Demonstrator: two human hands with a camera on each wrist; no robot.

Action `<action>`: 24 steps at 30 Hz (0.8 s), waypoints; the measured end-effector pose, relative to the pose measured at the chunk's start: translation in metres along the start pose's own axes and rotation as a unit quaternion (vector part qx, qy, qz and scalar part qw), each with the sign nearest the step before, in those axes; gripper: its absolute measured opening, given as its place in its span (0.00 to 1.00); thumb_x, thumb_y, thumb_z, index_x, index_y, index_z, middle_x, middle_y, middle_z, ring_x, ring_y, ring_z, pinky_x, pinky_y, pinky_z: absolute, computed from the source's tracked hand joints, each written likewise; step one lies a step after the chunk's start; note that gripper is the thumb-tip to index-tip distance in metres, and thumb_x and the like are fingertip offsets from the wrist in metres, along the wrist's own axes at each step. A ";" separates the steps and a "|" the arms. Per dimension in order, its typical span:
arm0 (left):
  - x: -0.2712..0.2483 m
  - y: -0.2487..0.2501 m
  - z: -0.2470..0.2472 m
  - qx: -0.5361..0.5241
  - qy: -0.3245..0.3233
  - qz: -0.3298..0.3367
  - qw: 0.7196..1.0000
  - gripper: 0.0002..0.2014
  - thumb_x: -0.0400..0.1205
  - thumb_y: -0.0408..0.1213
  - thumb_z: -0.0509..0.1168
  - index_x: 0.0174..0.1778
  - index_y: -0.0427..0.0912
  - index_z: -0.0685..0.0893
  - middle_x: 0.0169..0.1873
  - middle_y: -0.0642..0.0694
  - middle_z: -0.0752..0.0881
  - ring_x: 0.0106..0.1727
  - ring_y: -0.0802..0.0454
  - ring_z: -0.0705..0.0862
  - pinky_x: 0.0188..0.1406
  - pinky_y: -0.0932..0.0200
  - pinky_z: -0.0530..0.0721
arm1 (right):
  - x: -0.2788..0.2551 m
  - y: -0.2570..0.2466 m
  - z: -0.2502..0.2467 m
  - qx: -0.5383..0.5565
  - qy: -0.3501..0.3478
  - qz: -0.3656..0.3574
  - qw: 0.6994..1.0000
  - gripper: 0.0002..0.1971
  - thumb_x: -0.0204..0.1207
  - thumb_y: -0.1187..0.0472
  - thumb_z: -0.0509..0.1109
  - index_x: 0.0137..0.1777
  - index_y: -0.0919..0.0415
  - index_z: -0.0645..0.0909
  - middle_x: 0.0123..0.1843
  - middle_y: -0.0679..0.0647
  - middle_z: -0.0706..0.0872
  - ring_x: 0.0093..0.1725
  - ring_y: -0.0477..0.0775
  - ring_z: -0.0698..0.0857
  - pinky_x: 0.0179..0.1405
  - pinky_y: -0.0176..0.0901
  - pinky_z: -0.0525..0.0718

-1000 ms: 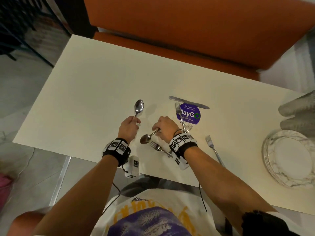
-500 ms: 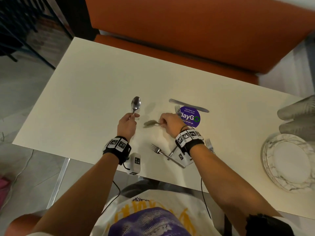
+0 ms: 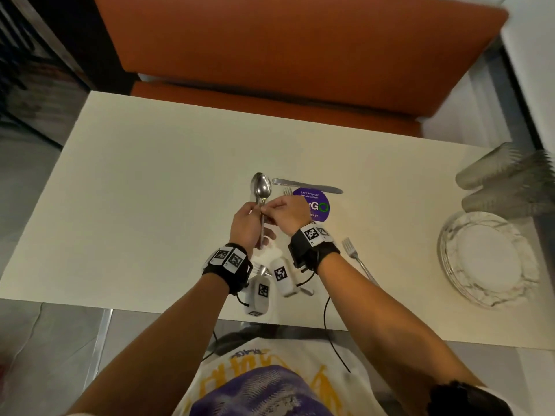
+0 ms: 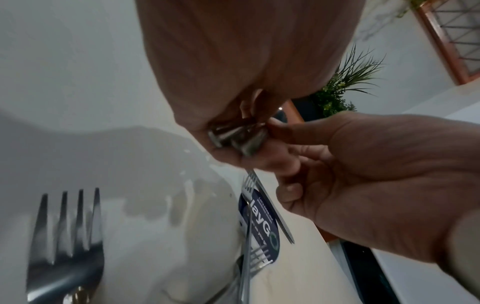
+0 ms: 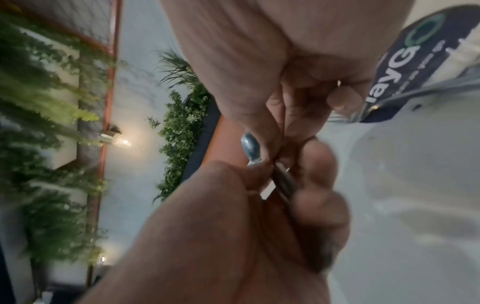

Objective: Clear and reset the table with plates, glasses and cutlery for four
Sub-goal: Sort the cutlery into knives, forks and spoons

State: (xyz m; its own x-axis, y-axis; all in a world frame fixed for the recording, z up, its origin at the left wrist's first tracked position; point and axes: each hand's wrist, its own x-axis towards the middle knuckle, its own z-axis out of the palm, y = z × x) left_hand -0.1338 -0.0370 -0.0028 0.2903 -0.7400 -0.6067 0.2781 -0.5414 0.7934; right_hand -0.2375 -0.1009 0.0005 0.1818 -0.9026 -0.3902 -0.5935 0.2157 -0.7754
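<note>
While both hands meet above the middle of the table (image 3: 126, 187), two spoons (image 3: 262, 190) sit stacked together in the grip, bowls pointing away from the person and handles running back through the left hand (image 3: 246, 225). That hand's fingers curl round the handles; the left wrist view shows two handle ends side by side under its thumb. Against it from the right, the right hand (image 3: 286, 213) pinches the same handles just below the bowls, thumb and forefinger closed on the metal.

Just beyond the bowls, a knife (image 3: 306, 186) lies crosswise, with a purple round sticker (image 3: 319, 205) beside the right hand and a fork (image 3: 287, 192) lying partly on it. Nearer the person, below the wrists, another fork (image 4: 64, 236) rests on the tabletop, and a third fork (image 3: 356, 259) lies off to the right of the right wrist. Farther right stands a stack of plates (image 3: 492, 259), with glasses (image 3: 504, 181) lying beyond it, blurred.
</note>
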 end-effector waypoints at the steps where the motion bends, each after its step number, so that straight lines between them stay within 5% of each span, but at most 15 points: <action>1: 0.001 -0.002 0.001 0.000 0.004 -0.003 1.000 0.11 0.91 0.35 0.55 0.57 0.38 0.82 0.35 0.39 0.86 0.21 0.48 0.77 0.19 0.61 0.67 | 0.001 0.001 -0.002 -0.025 -0.005 -0.007 1.000 0.05 0.74 0.55 0.80 0.45 0.55 0.93 0.37 0.43 0.91 0.38 0.41 0.88 0.42 0.36 0.84; 6: -0.001 -0.006 0.001 0.010 -0.001 -0.025 1.000 0.13 0.92 0.36 0.54 0.55 0.41 0.84 0.28 0.49 0.75 0.20 0.55 0.65 0.18 0.63 0.60 | 0.008 0.001 -0.016 -0.049 0.051 -0.018 0.997 0.12 0.77 0.52 0.76 0.55 0.57 0.89 0.48 0.49 0.91 0.48 0.49 0.87 0.53 0.44 0.85; 12: -0.001 -0.002 0.001 0.024 -0.037 -0.026 0.999 0.15 0.91 0.35 0.52 0.55 0.39 0.85 0.26 0.49 0.73 0.20 0.54 0.64 0.17 0.64 0.59 | 0.022 -0.002 -0.028 -0.030 0.026 -0.046 0.998 0.14 0.80 0.57 0.74 0.64 0.56 0.88 0.43 0.54 0.94 0.38 0.52 0.93 0.43 0.46 0.89; 19: 0.005 -0.002 0.004 0.050 -0.079 -0.025 0.995 0.16 0.88 0.37 0.52 0.54 0.39 0.86 0.26 0.48 0.76 0.18 0.51 0.67 0.19 0.64 0.59 | 0.028 -0.007 -0.037 -0.051 0.019 -0.054 0.997 0.07 0.79 0.60 0.74 0.52 0.62 0.89 0.37 0.55 0.93 0.34 0.53 0.92 0.49 0.48 0.88; 24: 0.020 0.000 0.016 0.122 -0.097 0.021 0.988 0.16 0.91 0.37 0.53 0.49 0.38 0.86 0.27 0.48 0.76 0.21 0.49 0.71 0.19 0.62 0.66 | 0.037 -0.002 -0.056 -0.095 0.069 -0.042 0.992 0.06 0.77 0.59 0.74 0.49 0.60 0.89 0.39 0.52 0.90 0.39 0.47 0.84 0.49 0.37 0.79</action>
State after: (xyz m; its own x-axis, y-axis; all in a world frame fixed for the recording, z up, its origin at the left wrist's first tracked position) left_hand -0.1423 -0.0580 -0.0136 0.1103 -0.8131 -0.5716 0.0349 -0.5716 0.8198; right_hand -0.2731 -0.1558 0.0157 0.1367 -0.9596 -0.2461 -0.7197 0.0746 -0.6903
